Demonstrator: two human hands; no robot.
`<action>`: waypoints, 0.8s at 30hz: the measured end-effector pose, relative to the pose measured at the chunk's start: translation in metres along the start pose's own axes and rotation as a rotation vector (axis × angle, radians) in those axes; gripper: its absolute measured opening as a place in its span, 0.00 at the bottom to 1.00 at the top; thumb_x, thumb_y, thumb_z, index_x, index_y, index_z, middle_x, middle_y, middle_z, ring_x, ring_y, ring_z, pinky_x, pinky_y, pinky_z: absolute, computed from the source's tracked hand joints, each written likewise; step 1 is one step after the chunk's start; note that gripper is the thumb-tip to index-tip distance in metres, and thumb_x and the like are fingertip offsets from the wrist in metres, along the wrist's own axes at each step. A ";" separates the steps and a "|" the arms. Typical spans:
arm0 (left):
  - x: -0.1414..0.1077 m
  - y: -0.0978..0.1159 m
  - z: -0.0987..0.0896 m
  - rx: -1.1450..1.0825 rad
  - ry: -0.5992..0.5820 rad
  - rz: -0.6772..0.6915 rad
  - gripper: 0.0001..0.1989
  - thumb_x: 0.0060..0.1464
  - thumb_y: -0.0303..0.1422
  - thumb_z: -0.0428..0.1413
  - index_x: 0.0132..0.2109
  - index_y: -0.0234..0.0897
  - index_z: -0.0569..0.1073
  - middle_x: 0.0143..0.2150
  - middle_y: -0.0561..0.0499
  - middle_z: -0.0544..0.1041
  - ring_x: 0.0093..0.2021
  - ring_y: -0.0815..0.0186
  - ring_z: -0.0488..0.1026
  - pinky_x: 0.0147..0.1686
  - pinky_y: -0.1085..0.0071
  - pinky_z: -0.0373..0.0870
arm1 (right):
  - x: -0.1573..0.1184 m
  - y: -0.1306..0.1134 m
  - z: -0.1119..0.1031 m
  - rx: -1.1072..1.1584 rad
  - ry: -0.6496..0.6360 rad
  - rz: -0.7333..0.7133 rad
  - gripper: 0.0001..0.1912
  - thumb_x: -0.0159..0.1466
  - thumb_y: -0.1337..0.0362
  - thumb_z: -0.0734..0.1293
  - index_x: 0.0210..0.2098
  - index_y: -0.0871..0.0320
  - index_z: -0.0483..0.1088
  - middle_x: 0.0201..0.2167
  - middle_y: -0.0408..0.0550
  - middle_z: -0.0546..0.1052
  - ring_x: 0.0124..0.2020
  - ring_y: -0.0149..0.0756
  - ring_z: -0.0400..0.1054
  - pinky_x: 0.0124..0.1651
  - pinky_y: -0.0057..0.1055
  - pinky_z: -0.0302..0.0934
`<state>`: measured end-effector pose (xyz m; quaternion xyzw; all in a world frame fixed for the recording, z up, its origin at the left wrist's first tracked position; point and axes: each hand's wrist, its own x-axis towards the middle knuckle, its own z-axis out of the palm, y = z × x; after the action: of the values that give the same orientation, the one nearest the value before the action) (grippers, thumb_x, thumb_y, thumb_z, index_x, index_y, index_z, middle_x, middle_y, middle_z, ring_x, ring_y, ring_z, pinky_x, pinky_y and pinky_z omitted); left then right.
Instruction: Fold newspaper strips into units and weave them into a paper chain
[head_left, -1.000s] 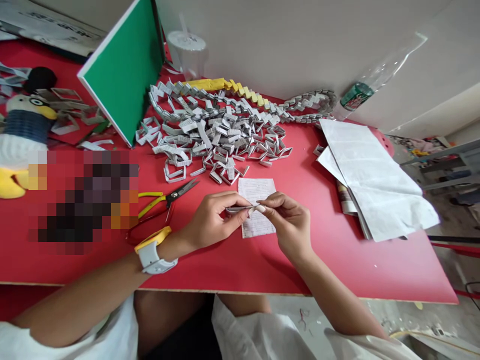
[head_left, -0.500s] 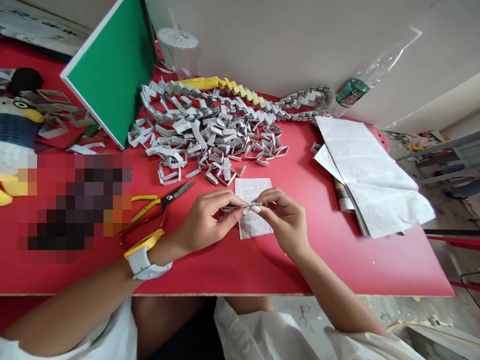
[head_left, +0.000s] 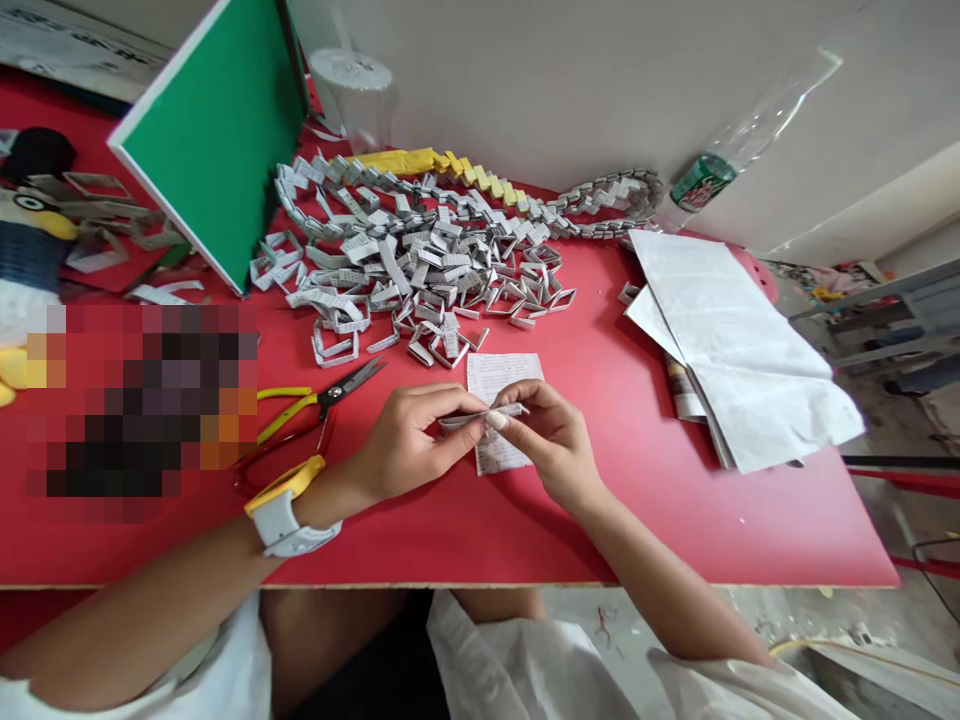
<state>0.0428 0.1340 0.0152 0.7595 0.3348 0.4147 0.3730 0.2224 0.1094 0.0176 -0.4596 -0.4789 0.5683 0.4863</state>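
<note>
While both hands hold it up, folded paper strip [head_left: 515, 409]: pinched between the fingertips above the table [head_left: 675, 520]; a fold could open or crease crookedly if the two grips pull unevenly.
Left hand [head_left: 412, 440]: thumb below and fingers above, pinching one side of the strip; too loose a pinch could let the layers slide out of line.
Right hand [head_left: 559, 440]: thumb and fingertip pinch the strip close to the left fingertips; pressing hard on such a narrow part could bend or tear it.
Printed sheet [head_left: 499, 372]: flat on the table beneath the hands; a lowered wrist or finger could drag or crumple it.
Folded paper pieces [head_left: 435, 270]: heaped just beyond the sheet; a dropped strip could be hard to pick out among them, since they look much alike.
Scissors [head_left: 319, 402]: beside the left hand, blades angled toward the heap; a sideways sweep of the arm could knock them or meet the tips.
Watch [head_left: 281, 520]: on the left wrist, near the scissor handles; its strap could catch on them.
Linked paper chain [head_left: 622, 185]: behind the heap; reaching across could snag it.
</note>
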 end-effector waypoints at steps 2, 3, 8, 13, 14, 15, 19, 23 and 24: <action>0.000 0.001 0.000 -0.026 -0.024 -0.028 0.04 0.56 0.28 0.58 0.39 0.34 0.76 0.32 0.53 0.77 0.31 0.72 0.73 0.32 0.78 0.69 | 0.000 -0.002 0.002 0.014 0.044 0.017 0.07 0.58 0.61 0.73 0.31 0.55 0.72 0.29 0.41 0.73 0.31 0.29 0.67 0.35 0.29 0.63; 0.000 0.001 -0.001 -0.041 -0.042 -0.044 0.07 0.55 0.29 0.59 0.41 0.34 0.76 0.35 0.52 0.78 0.33 0.72 0.74 0.34 0.78 0.70 | 0.000 -0.002 0.002 0.008 0.084 -0.003 0.07 0.59 0.61 0.72 0.30 0.56 0.71 0.29 0.41 0.73 0.30 0.29 0.66 0.35 0.29 0.63; 0.001 -0.002 0.000 -0.129 -0.017 -0.145 0.17 0.51 0.35 0.64 0.47 0.35 0.76 0.42 0.48 0.80 0.39 0.67 0.78 0.39 0.75 0.75 | 0.001 -0.002 0.000 0.015 0.191 -0.043 0.08 0.61 0.61 0.71 0.30 0.56 0.70 0.28 0.41 0.74 0.28 0.28 0.67 0.35 0.28 0.64; 0.005 -0.005 0.000 -0.127 0.137 -0.249 0.10 0.53 0.36 0.62 0.40 0.34 0.79 0.31 0.51 0.81 0.25 0.71 0.75 0.24 0.79 0.72 | 0.001 0.000 0.002 0.043 0.215 -0.018 0.12 0.58 0.58 0.72 0.30 0.56 0.66 0.25 0.40 0.75 0.28 0.29 0.70 0.35 0.29 0.66; 0.005 -0.004 0.001 -0.099 0.155 -0.249 0.08 0.53 0.35 0.62 0.38 0.34 0.79 0.30 0.52 0.80 0.24 0.72 0.74 0.23 0.79 0.71 | 0.000 0.000 0.003 0.042 0.216 -0.009 0.13 0.57 0.58 0.73 0.30 0.56 0.65 0.26 0.40 0.75 0.27 0.29 0.70 0.34 0.29 0.66; 0.005 -0.003 0.001 -0.072 0.165 -0.241 0.07 0.54 0.34 0.61 0.37 0.34 0.78 0.29 0.52 0.80 0.24 0.72 0.74 0.23 0.80 0.70 | -0.001 0.000 0.004 0.038 0.217 -0.004 0.14 0.56 0.58 0.74 0.30 0.55 0.65 0.26 0.40 0.75 0.27 0.29 0.70 0.33 0.29 0.66; 0.002 0.001 0.004 0.067 0.196 -0.153 0.03 0.55 0.29 0.58 0.34 0.34 0.75 0.26 0.54 0.78 0.24 0.74 0.72 0.24 0.81 0.69 | -0.005 0.002 0.008 -0.021 0.238 -0.050 0.11 0.56 0.61 0.74 0.33 0.56 0.69 0.29 0.43 0.76 0.30 0.30 0.71 0.35 0.28 0.67; -0.006 0.004 0.011 0.366 0.307 0.099 0.02 0.54 0.27 0.59 0.34 0.35 0.72 0.27 0.54 0.76 0.26 0.73 0.72 0.29 0.78 0.69 | -0.013 0.011 0.015 -0.075 0.300 -0.141 0.04 0.58 0.67 0.72 0.32 0.56 0.72 0.31 0.44 0.77 0.34 0.32 0.73 0.40 0.31 0.68; -0.008 0.005 0.012 0.418 0.322 0.151 0.02 0.54 0.27 0.59 0.35 0.35 0.72 0.28 0.53 0.77 0.28 0.72 0.73 0.30 0.77 0.70 | -0.015 0.013 0.017 -0.097 0.329 -0.182 0.04 0.59 0.68 0.71 0.31 0.56 0.72 0.30 0.44 0.77 0.35 0.32 0.73 0.40 0.32 0.68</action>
<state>0.0512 0.1215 0.0118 0.7671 0.4105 0.4787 0.1184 0.2054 0.0916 0.0075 -0.5241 -0.4591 0.4155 0.5847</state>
